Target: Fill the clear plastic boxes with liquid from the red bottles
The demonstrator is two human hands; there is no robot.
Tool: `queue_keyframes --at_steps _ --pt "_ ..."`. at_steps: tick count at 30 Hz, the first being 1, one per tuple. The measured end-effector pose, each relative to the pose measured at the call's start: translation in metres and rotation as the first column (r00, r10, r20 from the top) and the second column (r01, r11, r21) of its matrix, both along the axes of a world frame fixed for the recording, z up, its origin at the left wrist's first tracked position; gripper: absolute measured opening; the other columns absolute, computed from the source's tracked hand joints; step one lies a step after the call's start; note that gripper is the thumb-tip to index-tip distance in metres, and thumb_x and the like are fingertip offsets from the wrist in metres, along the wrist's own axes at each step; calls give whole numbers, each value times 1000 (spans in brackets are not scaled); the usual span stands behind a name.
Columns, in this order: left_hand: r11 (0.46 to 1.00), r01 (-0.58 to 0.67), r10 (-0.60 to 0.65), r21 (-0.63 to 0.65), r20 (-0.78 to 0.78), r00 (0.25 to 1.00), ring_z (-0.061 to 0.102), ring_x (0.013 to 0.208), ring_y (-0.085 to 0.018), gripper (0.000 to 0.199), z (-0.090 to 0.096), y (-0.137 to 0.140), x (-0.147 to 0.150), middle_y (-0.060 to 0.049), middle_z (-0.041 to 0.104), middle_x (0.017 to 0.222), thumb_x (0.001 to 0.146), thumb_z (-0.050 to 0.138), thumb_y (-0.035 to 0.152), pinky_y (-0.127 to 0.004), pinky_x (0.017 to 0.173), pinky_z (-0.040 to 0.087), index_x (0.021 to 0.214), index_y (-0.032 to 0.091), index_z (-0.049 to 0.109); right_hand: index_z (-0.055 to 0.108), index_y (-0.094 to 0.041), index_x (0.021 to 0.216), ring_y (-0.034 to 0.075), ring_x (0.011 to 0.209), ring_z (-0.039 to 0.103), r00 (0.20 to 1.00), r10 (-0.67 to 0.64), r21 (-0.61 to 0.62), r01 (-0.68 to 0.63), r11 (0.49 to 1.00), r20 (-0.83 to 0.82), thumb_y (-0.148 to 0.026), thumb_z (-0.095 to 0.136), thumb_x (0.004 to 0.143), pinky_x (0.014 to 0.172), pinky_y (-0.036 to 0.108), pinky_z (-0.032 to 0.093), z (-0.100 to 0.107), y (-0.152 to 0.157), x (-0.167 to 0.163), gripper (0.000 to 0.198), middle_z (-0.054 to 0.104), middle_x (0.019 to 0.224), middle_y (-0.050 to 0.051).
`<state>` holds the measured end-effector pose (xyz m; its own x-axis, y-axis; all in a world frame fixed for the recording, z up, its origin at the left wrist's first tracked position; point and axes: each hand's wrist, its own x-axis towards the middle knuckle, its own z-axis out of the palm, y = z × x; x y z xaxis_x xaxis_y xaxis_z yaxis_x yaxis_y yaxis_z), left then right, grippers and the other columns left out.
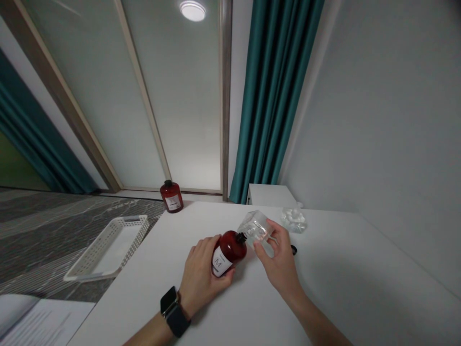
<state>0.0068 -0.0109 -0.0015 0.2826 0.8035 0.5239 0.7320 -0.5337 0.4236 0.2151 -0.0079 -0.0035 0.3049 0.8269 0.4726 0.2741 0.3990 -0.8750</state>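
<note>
Left hand (204, 267) wraps tilted dark-red bottle (232, 248), right hand (281, 259) pinches clear container (256, 222) at the bottle's black neck (241, 237); apparently pouring, next move calling for steady alignment.

A hand could slide over the worktop's (353, 283) right side toward the grey wall (389, 120), or up between the forearms from the near edge. That middle lane ends at the held red bottle (232, 247) and the clear container (254, 223) at its neck. Beyond the right hand (283, 262), a small black piece (294, 250) and a clear crumpled object (293, 219) obstruct; far left, another bottle (172, 197) does.
</note>
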Motion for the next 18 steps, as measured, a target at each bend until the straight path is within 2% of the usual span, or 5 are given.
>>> queue_keyframes --at_steps 4,18 --pt "1000 -5 5 -5 -5 1000 63 99 -33 67 2 -2 1 -13 64 114 68 74 26 -47 82 51 128 20 44 50 -27 130 25 113 59 1000 12 -27 -12 1000 3 -32 68 83 98 48 54 0 -1 0 51 52 126 9" --pt "1000 -4 4 5 16 1000 63 99 -33 67 2 -4 2 -13 65 114 68 76 28 -47 82 52 128 20 45 51 -26 129 27 113 52 971 -119 76 106 992 205 -27 68 80 93 48 54 8 -4 -1 52 49 119 8"
